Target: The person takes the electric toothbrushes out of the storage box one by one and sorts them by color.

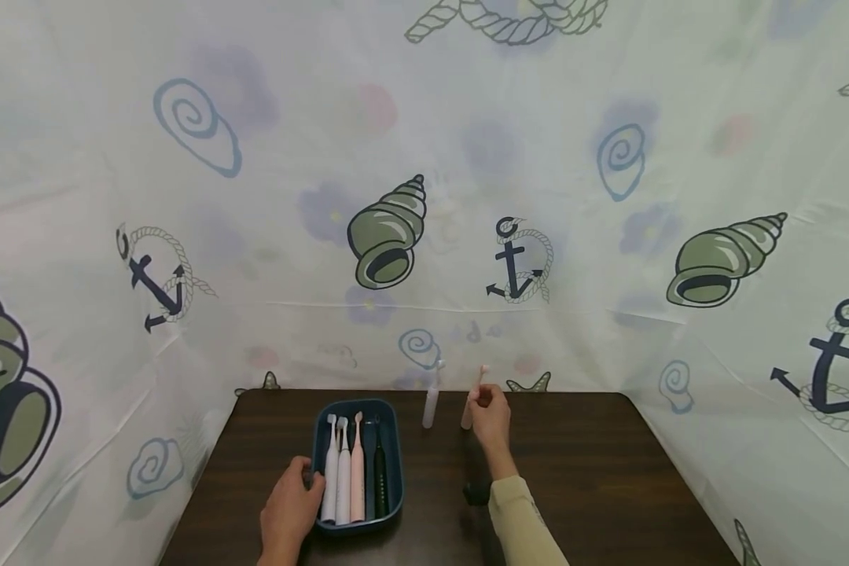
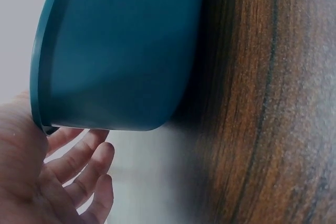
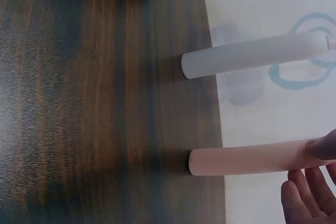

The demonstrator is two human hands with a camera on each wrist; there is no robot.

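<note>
Two grasps: right fingers (image 3: 297, 205) pinch pink toothbrush (image 3: 247, 160) (white toothbrush (image 3: 252, 54) standing near), left fingers (image 2: 79, 158) hold tray (image 2: 121, 51).

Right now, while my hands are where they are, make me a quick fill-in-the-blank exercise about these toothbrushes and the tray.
1. The right hand pinches a toothbrush coloured ____.
2. In the head view, the left hand is at the tray's ____ side.
3. Outside the tray, another toothbrush isn't lying down; it stands ____.
4. The table is coloured dark ____.

Missing words: pink; left; upright; brown.
</note>
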